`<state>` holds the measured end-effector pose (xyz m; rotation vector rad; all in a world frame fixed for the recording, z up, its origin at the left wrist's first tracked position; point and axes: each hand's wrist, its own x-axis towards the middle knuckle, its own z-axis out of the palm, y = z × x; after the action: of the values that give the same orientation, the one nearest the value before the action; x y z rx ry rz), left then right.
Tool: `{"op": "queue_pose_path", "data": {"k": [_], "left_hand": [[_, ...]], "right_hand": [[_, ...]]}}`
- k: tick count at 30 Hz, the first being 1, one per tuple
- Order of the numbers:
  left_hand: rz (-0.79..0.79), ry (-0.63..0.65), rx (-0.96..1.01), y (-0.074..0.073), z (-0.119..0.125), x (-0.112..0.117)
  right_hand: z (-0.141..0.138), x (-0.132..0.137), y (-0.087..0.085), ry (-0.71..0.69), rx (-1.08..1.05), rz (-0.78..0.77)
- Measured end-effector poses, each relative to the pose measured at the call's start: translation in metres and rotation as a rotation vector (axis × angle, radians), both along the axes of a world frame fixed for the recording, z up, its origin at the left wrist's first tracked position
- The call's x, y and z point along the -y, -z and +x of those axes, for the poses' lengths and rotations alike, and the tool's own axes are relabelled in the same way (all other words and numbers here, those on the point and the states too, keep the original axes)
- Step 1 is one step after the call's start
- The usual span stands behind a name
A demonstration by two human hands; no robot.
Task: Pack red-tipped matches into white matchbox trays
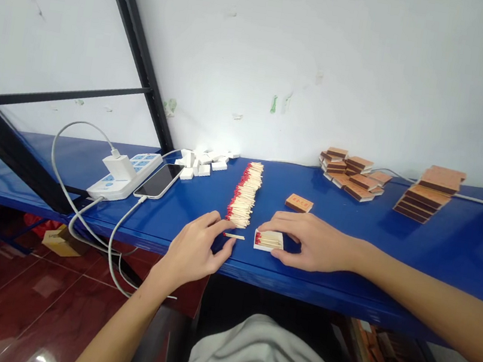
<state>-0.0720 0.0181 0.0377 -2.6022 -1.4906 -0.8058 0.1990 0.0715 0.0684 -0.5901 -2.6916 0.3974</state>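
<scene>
My right hand (pixel 309 239) grips a small white matchbox tray (pixel 262 247), with index finger at its far edge and thumb at its near right corner. Several red-tipped matches lie in the tray, heads to the left. My left hand (pixel 198 244) rests at the table's front edge, thumb and index finger apart on either side of a single loose match (pixel 235 237). Whether the fingers touch that match is hard to tell. Just beyond stretches a long pile of matches (pixel 246 197), red heads to the left. An orange matchbox sleeve (pixel 298 203) lies beyond my right hand.
White trays (pixel 203 163) lie heaped by the wall. Matchboxes form a loose pile (pixel 353 176) and a leaning stack (pixel 430 194) at the right. A phone (pixel 160 181) and a power strip (pixel 126 176) with cables sit left, near a black metal post (pixel 139 45). The blue table (pixel 320 292) ends close before me.
</scene>
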Motion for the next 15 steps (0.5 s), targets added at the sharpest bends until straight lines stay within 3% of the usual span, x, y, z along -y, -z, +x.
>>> {"op": "queue_pose_path", "data": {"k": [15], "left_hand": [[0.050, 0.059, 0.009, 0.0036, -0.0029, -0.0009]], "right_hand": [[0.0003, -0.0011, -0.0001, 0.005, 0.004, 0.010]]}}
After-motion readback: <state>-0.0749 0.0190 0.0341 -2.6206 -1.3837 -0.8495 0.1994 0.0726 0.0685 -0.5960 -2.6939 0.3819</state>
